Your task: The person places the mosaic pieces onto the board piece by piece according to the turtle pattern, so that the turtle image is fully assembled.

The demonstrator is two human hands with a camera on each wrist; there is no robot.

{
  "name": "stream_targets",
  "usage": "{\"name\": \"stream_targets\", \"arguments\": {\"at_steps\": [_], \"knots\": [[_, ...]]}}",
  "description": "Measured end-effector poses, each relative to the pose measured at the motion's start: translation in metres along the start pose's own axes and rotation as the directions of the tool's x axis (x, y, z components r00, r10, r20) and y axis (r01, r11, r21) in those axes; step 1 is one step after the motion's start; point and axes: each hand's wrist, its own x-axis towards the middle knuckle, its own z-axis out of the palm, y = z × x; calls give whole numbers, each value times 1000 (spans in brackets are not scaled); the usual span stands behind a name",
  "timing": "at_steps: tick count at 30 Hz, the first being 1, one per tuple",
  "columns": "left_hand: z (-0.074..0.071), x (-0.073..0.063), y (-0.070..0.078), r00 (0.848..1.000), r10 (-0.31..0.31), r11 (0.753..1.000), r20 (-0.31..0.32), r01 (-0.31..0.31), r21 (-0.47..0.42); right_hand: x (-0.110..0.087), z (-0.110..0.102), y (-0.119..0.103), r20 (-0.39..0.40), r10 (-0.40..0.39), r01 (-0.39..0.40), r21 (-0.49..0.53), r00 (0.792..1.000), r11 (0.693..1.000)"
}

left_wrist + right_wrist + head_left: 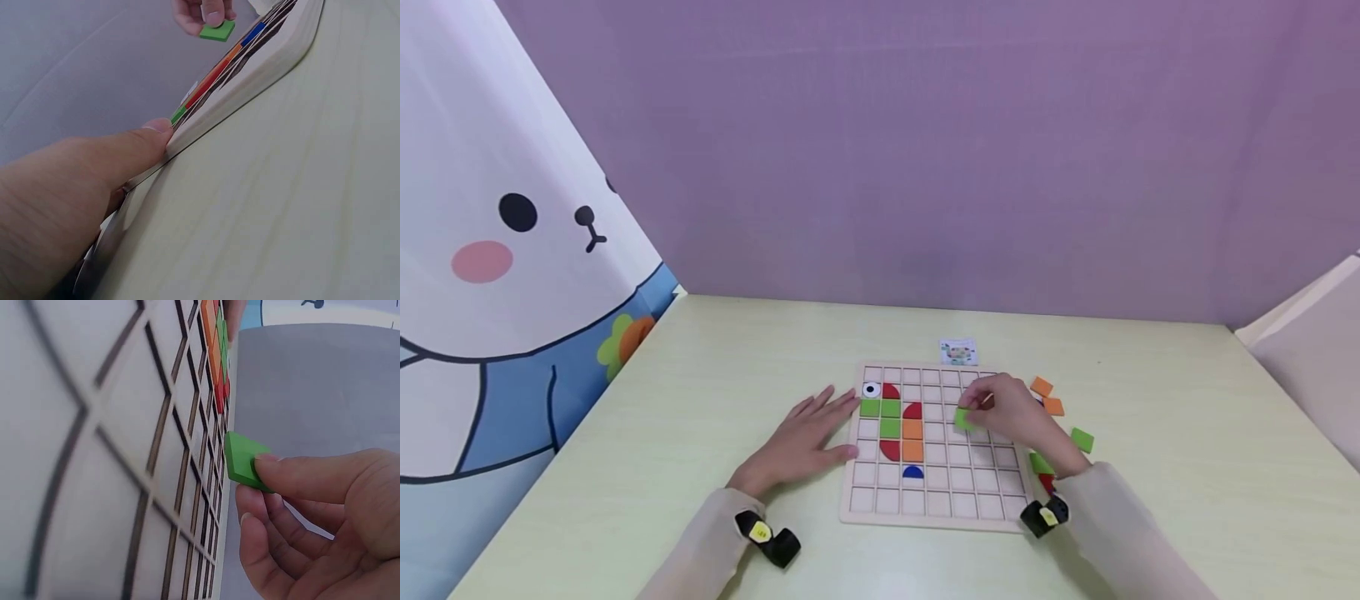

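Note:
A pale wooden grid board (951,505) lies on the table, with coloured tiles set in cells on its left side. Among these are a white eye tile (871,389), orange squares (912,440), green squares (890,427), red rounded pieces (890,450) and a blue half-round (913,472). Between thumb and fingers, my right hand (1011,410) pinches a green square tile (245,459) above the board's right half. My left hand (801,446) lies with fingers spread at the board's left edge, its thumb touching the rim in the left wrist view.
Loose orange tiles (1053,407), green tiles (1082,440) and a red piece (1047,482) lie right of the board, partly behind the right forearm. A small printed card (958,351) sits beyond the far edge. A purple partition (925,167) stands behind the table.

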Motion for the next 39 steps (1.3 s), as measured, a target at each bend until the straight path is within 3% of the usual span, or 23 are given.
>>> {"name": "stream_targets", "arguments": {"at_steps": [20,39], "knots": [[2,3,1,1000,-18,1000,14,18,3,34,20,-9,24,32,-32,-1,999,999],[2,1,1,1000,-15,1000,5,15,6,40,32,-11,60,49,-48,-13,997,999]]}}
